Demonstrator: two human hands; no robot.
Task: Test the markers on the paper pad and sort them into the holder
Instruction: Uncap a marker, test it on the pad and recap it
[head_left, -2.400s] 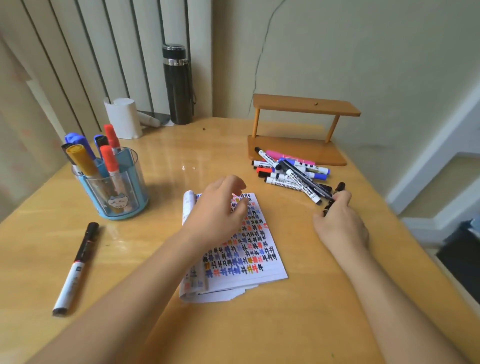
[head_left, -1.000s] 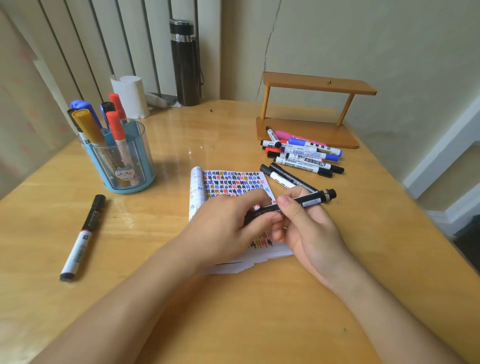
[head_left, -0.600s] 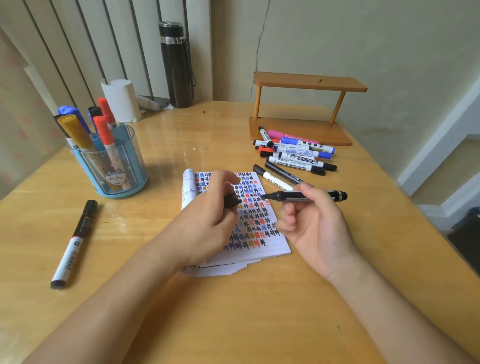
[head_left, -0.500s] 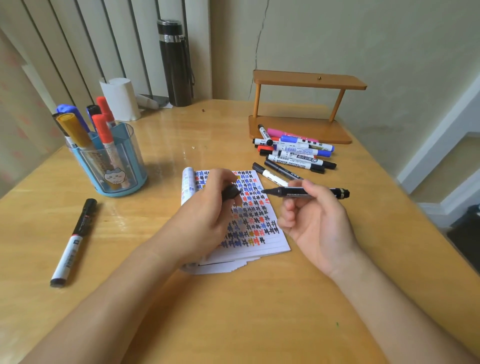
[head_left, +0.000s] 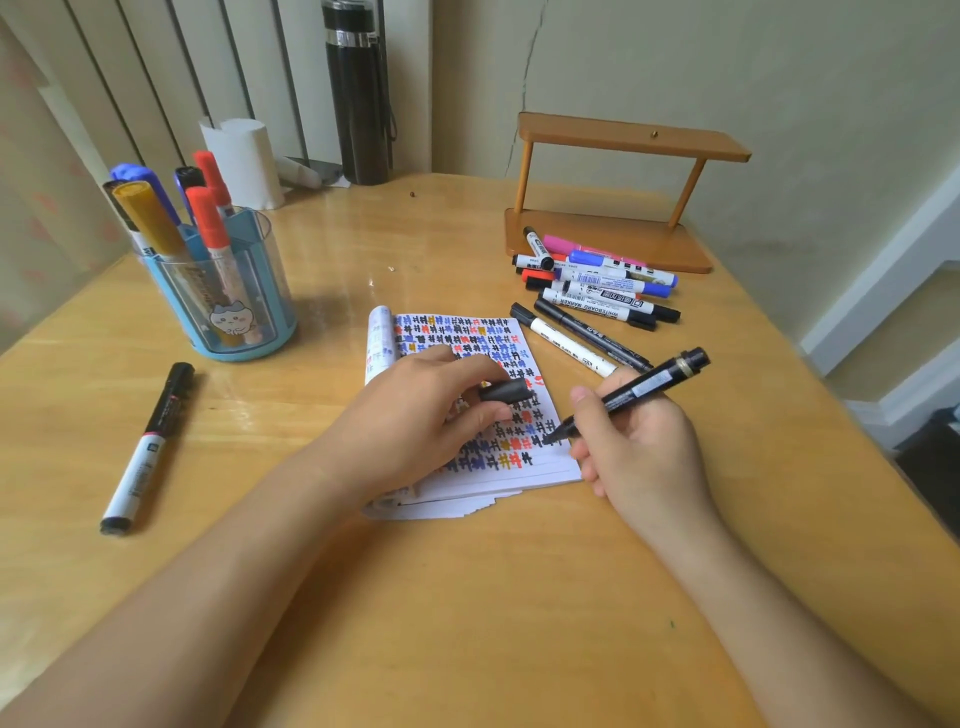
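With the right hand (head_left: 641, 452) gripping the black marker (head_left: 631, 395) tip-down and the left hand (head_left: 415, 421) pinching its cap (head_left: 505, 389) while steadying the paper pad (head_left: 519, 473), a light, short stroke should suffice.

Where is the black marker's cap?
In the head view, the black cap is pinched in the left hand over the paper pad, just left of the black marker the right hand holds.

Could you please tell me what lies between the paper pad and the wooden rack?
Loose markers lie there, between paper pad and wooden rack, seen in the head view.
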